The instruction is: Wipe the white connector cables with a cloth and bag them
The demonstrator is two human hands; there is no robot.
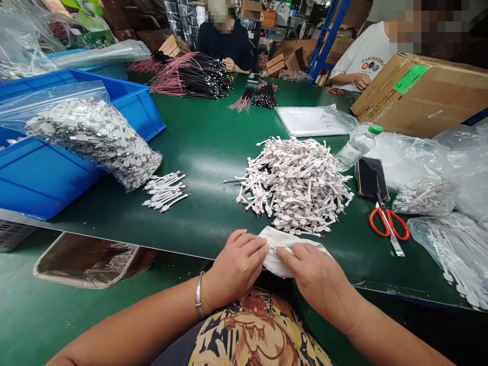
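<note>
My left hand (240, 259) and my right hand (318, 272) come close together at the table's front edge. Both have their fingers curled down on a white cloth (280, 267) and closed on it. Between the fingertips shows a small pale bit, too small to name. Just beyond the cloth lies a big heap of short white cable leads (301, 183) with flat connector ends. To the left, a smaller group of white cable leads (165, 190) is spread in a loose row. A metal bangle (199, 295) circles my left wrist.
A filled clear bag (95, 132) leans on a blue bin (49, 178). To the right are red-handled scissors (389, 223), a phone (372, 178), a bottle (356, 147) and a carton (415, 96). Two people sit across the table, near black-and-pink wire bundles (194, 76). A lined waste bin (91, 262) stands below.
</note>
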